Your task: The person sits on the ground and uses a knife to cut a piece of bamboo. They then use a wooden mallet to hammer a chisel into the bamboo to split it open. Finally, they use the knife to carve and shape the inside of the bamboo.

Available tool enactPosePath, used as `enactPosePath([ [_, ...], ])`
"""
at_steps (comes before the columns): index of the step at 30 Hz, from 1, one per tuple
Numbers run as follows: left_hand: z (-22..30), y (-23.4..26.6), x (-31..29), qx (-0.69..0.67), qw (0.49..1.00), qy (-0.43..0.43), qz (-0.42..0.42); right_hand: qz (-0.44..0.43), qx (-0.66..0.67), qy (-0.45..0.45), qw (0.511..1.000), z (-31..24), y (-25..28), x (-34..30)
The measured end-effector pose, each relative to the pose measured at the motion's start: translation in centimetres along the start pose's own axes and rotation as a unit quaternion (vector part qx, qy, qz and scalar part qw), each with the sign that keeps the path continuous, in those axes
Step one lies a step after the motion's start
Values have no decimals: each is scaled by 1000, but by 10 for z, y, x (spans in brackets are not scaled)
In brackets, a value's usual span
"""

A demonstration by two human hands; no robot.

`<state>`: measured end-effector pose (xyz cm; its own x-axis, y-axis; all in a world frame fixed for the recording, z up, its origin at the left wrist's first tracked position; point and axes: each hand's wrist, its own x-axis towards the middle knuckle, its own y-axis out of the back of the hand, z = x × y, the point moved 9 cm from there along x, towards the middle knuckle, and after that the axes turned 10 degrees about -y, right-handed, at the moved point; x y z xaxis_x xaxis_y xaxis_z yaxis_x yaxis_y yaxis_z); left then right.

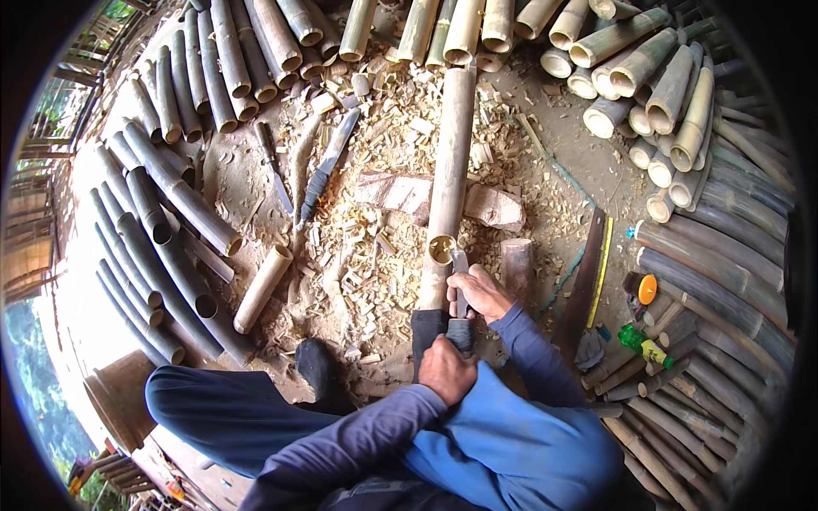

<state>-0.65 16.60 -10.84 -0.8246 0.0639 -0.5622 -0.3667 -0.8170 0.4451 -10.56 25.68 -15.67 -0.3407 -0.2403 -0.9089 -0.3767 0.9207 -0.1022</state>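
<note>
My left hand is closed round the dark, wrapped handle of a knife, close above my blue-clad knee. The knife's blade points away from me, and the fingers of my right hand are closed on it. Just left of the blade is a round, pale-rimmed opening in a bamboo tube, which stretches away from me across a rough wood block. Nearer me, a pale bamboo section meets a dark covering whose kind I cannot tell.
Wood chips litter the ground. Two knives, one with a wrapped handle, lie left of the tube. A saw, yellow measuring strip and green bottle lie right. Cut bamboo tubes are piled all round; a short stump stands nearby.
</note>
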Motion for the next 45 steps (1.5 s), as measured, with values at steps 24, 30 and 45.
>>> enactPosePath([
  [24, 150, 158, 68, 470, 838, -277, -8, -286, 618, 130, 721, -41, -69, 5],
  [30, 154, 109, 56, 670, 639, -376, 29, -321, 584, 134, 733, -46, -88, 0],
  [45, 142, -26, 77, 344, 731, -541, -234, 256, -320, 159, 898, 35, 56, -26],
])
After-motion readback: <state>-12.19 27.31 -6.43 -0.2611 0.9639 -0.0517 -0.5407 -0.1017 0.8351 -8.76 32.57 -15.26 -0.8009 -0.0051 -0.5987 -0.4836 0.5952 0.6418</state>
